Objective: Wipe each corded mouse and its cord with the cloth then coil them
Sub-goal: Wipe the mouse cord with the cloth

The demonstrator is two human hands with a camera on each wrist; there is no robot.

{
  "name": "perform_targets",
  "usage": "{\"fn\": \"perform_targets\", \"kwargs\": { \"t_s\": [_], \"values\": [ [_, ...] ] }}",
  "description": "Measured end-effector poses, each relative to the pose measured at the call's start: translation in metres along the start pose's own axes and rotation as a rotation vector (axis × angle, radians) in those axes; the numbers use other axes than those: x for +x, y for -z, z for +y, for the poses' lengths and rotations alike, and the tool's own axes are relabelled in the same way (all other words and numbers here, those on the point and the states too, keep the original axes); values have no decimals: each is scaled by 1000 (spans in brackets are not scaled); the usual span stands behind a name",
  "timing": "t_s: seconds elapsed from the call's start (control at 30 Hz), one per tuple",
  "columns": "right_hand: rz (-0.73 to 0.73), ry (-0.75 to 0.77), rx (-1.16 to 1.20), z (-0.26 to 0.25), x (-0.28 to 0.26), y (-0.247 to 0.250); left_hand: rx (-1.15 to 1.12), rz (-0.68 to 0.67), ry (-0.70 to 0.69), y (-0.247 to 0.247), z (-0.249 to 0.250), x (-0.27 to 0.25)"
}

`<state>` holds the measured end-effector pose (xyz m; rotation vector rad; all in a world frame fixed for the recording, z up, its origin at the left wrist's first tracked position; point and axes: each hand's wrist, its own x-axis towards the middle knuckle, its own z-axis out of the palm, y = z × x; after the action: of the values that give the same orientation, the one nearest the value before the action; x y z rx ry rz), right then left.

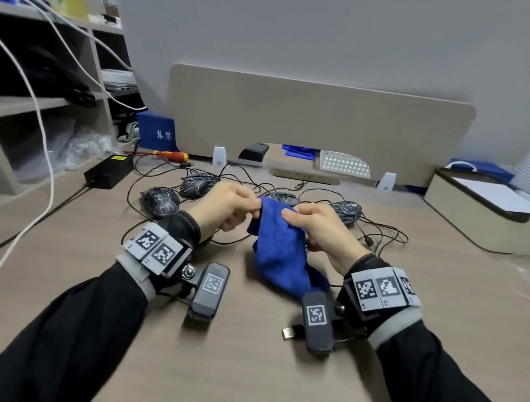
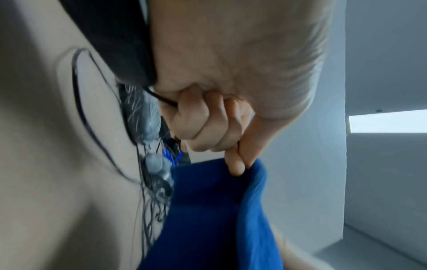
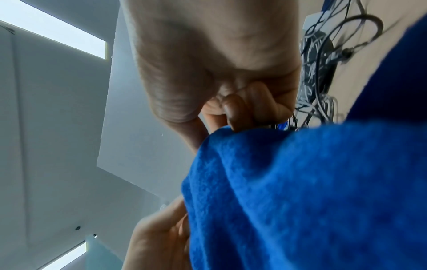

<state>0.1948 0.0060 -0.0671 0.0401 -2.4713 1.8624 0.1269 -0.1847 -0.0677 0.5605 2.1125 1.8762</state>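
A blue cloth (image 1: 280, 252) hangs between my hands over the desk, its lower end resting on the desktop. My left hand (image 1: 257, 205) pinches its top edge with thumb and forefinger, which the left wrist view shows close up on the cloth (image 2: 208, 210). Just to the right, my right hand (image 1: 288, 215) pinches the same edge of the cloth (image 3: 300, 191). Behind the hands lie several black corded mice with white line patterns (image 1: 161, 201) (image 1: 198, 183) (image 1: 346, 211), one partly hidden by the cloth. Their thin black cords (image 1: 377, 231) are tangled together.
A black power brick (image 1: 108, 171) and a red-yellow screwdriver (image 1: 172, 156) lie at the back left near the shelving (image 1: 51, 103). A beige divider (image 1: 320, 118) closes off the back. A beige box (image 1: 482, 214) stands at the right. A USB plug (image 1: 289, 333) lies near my right wrist.
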Motion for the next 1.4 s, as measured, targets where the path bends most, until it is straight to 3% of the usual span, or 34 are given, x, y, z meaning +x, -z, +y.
{"fn": "perform_targets", "kwargs": {
  "t_s": [0.13,0.23,0.5,0.67,0.77,0.9,1.03,1.17,1.4],
  "values": [
    [115,-27,4,2,2,17,11,137,-17,31,2,-1],
    [123,-32,-20,3,3,15,134,187,-42,30,0,0],
    [65,25,-52,2,4,-3,356,91,-153,-7,3,-4],
    [21,17,-44,3,3,-1,139,113,-37,4,5,-4],
    [96,-17,-18,4,5,11,-32,222,32,30,9,-5],
    [176,-19,-40,7,7,16,21,334,-18,38,5,-5],
    [176,-11,-20,2,5,12,186,256,-52,27,7,-6],
    [53,-19,-18,0,2,9,222,148,-82,16,7,-10],
    [-17,25,-36,0,4,6,228,149,-237,4,9,-12]
  ]
}}
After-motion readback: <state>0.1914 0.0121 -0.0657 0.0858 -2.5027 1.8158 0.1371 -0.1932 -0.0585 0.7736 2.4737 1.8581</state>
